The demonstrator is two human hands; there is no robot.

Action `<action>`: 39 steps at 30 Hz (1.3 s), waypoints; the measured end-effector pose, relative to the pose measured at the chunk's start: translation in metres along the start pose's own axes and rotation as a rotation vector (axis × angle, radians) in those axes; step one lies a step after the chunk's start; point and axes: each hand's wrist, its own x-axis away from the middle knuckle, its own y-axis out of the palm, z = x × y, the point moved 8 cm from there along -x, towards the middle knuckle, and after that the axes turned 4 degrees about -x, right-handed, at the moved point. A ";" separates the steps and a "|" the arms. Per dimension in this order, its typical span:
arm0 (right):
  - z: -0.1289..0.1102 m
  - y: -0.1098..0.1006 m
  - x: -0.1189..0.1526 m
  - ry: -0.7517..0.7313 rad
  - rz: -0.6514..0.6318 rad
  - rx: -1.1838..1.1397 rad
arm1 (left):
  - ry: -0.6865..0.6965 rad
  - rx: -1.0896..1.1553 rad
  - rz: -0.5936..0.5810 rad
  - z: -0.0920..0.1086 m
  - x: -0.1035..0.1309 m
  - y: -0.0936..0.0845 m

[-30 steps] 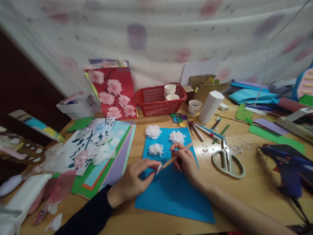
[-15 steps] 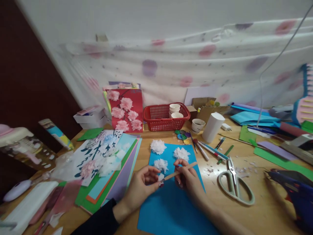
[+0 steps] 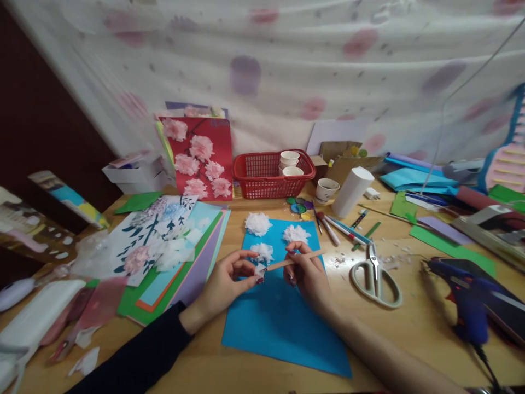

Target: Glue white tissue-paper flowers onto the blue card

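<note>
Head view: a small white paper piece [image 3: 260, 270] is pinched between the thumb and fingers of the left hand [image 3: 234, 278], above a blue paper sheet [image 3: 283, 334] on the table [image 3: 197, 355]. A slender, dark-tipped wooden stick [image 3: 278, 265] is gripped in the fingers of the right hand [image 3: 307, 269], its tip directed at the piece; whether the two touch cannot be told. Three ruffled white flowers [image 3: 257, 224] are arranged at the sheet's far end; scissors [image 3: 373, 260] and a blue glue gun [image 3: 470, 303] are placed to the right of the sheet
</note>
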 end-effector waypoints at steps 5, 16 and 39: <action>0.000 0.000 0.001 -0.015 0.003 0.030 | 0.044 -0.061 0.003 0.004 0.004 0.000; -0.008 0.005 0.005 -0.039 0.000 0.132 | 0.274 -0.279 0.100 0.019 0.007 -0.008; -0.020 -0.004 0.001 -0.101 0.078 0.193 | -0.057 0.039 0.085 -0.009 -0.012 -0.025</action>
